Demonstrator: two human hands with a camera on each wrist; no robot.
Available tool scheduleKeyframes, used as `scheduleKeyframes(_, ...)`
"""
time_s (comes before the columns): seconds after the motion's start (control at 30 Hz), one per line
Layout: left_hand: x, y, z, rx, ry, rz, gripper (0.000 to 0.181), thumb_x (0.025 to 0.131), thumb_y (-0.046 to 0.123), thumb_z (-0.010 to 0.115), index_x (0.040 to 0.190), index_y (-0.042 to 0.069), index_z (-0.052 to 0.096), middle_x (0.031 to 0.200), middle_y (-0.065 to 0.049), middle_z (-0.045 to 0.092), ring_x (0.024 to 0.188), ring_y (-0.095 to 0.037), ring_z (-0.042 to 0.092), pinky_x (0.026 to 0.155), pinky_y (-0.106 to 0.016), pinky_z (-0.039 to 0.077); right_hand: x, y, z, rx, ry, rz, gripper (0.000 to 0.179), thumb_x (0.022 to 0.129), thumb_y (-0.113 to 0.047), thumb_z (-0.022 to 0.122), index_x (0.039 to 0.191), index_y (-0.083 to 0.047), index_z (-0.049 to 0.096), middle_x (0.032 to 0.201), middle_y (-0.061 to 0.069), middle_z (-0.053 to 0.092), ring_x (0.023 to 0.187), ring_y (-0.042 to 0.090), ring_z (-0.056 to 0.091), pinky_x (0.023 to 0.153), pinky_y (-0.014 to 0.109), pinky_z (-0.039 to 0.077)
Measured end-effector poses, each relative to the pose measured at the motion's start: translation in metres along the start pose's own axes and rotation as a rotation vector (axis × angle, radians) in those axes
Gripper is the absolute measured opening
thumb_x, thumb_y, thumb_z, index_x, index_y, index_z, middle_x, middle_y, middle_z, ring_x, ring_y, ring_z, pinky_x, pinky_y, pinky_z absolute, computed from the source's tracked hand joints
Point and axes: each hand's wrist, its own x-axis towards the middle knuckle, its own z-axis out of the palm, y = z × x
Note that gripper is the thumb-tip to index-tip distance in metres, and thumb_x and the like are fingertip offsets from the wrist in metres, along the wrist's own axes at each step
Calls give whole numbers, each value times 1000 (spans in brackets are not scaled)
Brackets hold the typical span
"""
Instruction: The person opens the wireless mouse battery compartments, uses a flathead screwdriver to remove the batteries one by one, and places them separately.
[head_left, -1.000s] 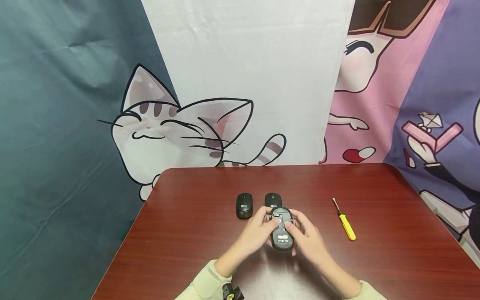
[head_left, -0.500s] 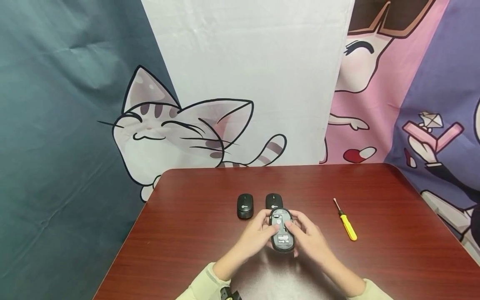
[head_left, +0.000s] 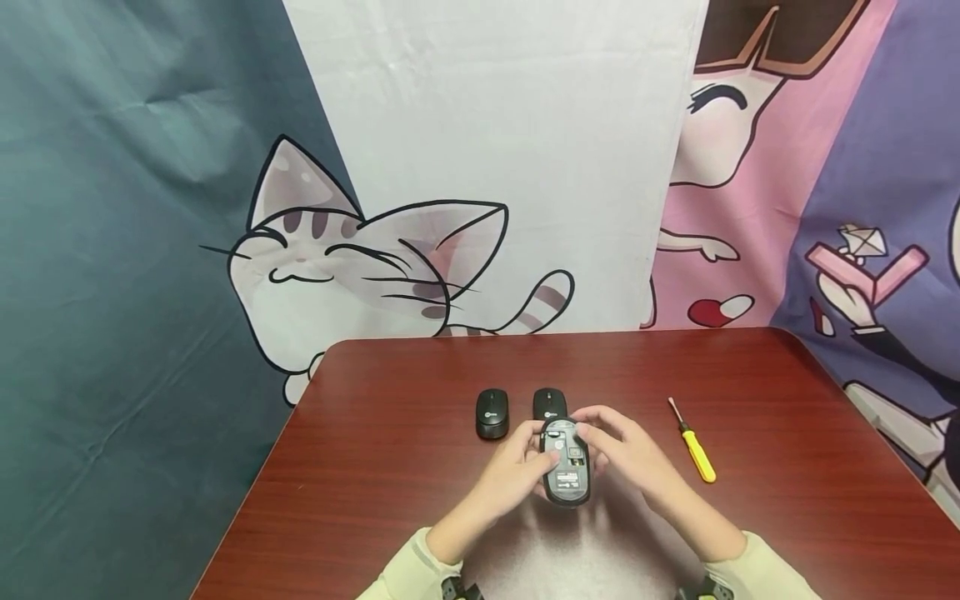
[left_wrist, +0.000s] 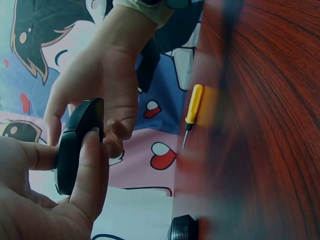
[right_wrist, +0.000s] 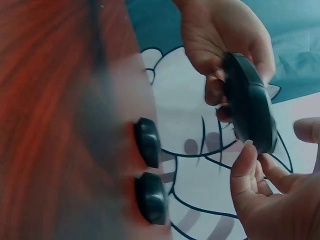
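A black computer mouse (head_left: 567, 492) is held above the table, its grey underside facing up with a label and a small open recess on it. My left hand (head_left: 501, 475) grips it by the left side, thumb on the underside and fingers beneath. My right hand (head_left: 626, 450) is at the mouse's upper right end. In the right wrist view, the fingertips (right_wrist: 245, 152) of that hand touch the end of the mouse while the thumb stands apart. The left wrist view shows the mouse (left_wrist: 70, 150) edge-on between left thumb and fingers.
Two more black mice stand on the red-brown table (head_left: 360, 467): one mouse (head_left: 492, 412) at the left, another mouse (head_left: 550, 402) partly covered by the held one. On the right lies a screwdriver (head_left: 697, 454) with a yellow handle. A cartoon-printed cloth (head_left: 525, 125) hangs behind.
My right thumb has shifted from the middle of the mouse's underside up to its upper right end, uncovering the recess. My left hand keeps its grip on the mouse.
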Motion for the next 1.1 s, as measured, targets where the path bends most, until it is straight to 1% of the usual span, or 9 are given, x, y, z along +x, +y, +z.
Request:
scheduleKeyframes(0.13, 0, -2, 0, 8, 6, 5, 41, 96, 13, 63, 135, 5, 54, 102, -5, 65, 69, -14, 65, 62, -58, 63, 5, -3, -4, 25, -51, -8, 34, 99, -25, 65, 126, -3, 62, 107, 12, 67, 85, 19, 61, 67, 35, 59)
scheduleKeyframes(0.23, 0, -3, 0, 13, 6, 6, 41, 96, 13, 63, 135, 5, 54, 102, -5, 65, 69, -14, 65, 62, -57, 63, 7, -4, -5, 31, -70, -10, 34, 99, -23, 66, 125, -2, 62, 101, 12, 66, 79, 18, 59, 62, 35, 60)
scheduleKeyframes(0.43, 0, -4, 0, 22, 4, 10, 41, 97, 12, 63, 136, 5, 54, 102, -5, 65, 69, -14, 65, 62, -59, 62, 8, -5, -6, 13, -87, -11, 33, 98, -23, 67, 123, -2, 62, 94, 10, 65, 74, 17, 58, 61, 33, 58)
scheduleKeyframes(0.57, 0, -3, 0, 21, 0, 14, 41, 96, 12, 64, 136, 5, 54, 101, -5, 65, 69, -13, 65, 60, -54, 63, 8, -6, -5, -13, -86, -5, 34, 96, -24, 68, 123, -3, 63, 92, 8, 64, 71, 18, 58, 60, 30, 56)
scheduleKeyframes(0.67, 0, -2, 0, 16, -3, 17, 41, 96, 12, 64, 136, 4, 54, 102, -6, 65, 70, -14, 65, 58, -47, 64, 8, -5, -4, -25, -84, -8, 35, 95, -24, 70, 123, -3, 63, 95, 8, 64, 74, 18, 59, 60, 30, 56)
scheduleKeyframes(0.77, 0, -1, 1, 9, -5, 18, 41, 96, 12, 64, 136, 4, 54, 102, -6, 65, 70, -14, 65, 57, -43, 64, 9, -5, -4, -37, -78, -7, 34, 94, -24, 71, 121, -3, 64, 100, 9, 63, 79, 18, 60, 62, 31, 58)
scheduleKeyframes(0.9, -1, 0, 1, 2, -6, 18, 42, 96, 12, 64, 136, 3, 53, 102, -7, 65, 70, -14, 65, 59, -50, 64, 10, -2, -4, -39, -74, -14, 32, 94, -22, 71, 119, -3, 65, 104, 11, 62, 84, 18, 61, 64, 33, 60)
scheduleKeyframes(0.97, -2, 0, 2, 5, -4, 16, 42, 96, 12, 64, 136, 3, 53, 102, -7, 65, 70, -14, 65, 59, -51, 64, 10, -1, -4, -38, -75, -20, 32, 93, -21, 71, 119, -3, 65, 104, 11, 62, 85, 18, 61, 64, 33, 60)
scheduleKeyframes(1.1, -2, -1, 2, 7, -5, 16, 42, 96, 12, 63, 136, 3, 53, 102, -7, 65, 71, -14, 65, 58, -45, 64, 10, 0, -4, -42, -69, -28, 30, 93, -19, 72, 118, -3, 65, 103, 11, 61, 83, 17, 61, 63, 33, 60)
